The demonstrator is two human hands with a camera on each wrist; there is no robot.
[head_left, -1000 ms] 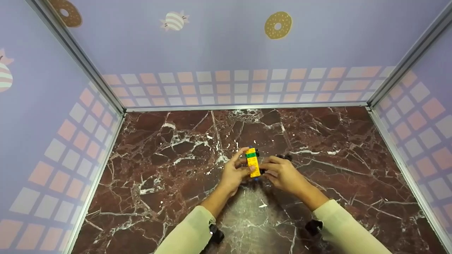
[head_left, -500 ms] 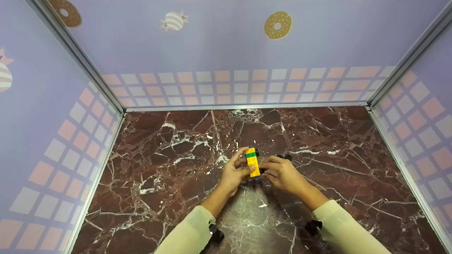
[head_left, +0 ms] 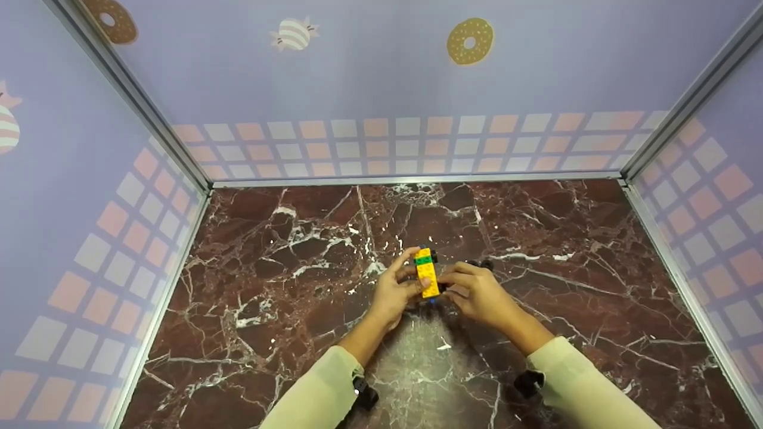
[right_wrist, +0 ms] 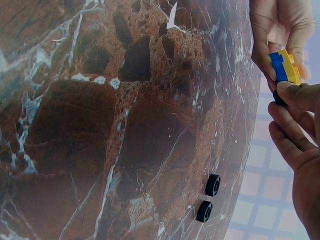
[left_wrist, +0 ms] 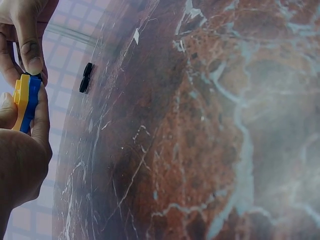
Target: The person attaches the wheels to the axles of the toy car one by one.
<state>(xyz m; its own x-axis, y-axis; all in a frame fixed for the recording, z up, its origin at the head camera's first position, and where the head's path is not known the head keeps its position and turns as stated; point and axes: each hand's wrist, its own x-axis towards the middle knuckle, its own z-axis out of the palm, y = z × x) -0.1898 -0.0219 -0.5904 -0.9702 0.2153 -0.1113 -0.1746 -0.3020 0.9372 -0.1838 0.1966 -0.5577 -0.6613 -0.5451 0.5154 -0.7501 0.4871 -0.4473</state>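
My left hand grips a small building-brick car, its thumb on top and its fingers along the side. The car has yellow bricks with a green band above a blue base. A black wheel shows on its right side near the far end. At the near end of that side, my right hand pinches a black wheel against the blue base, thumb above and fingers below. The fingers hide part of this wheel. In the right wrist view the car is held above the tabletop.
Two loose black wheels stand side by side on the dark red marbled tabletop, just beyond the right hand. Lilac panels with pink and white squares enclose the table at the back and both sides. A small white scrap lies nearer.
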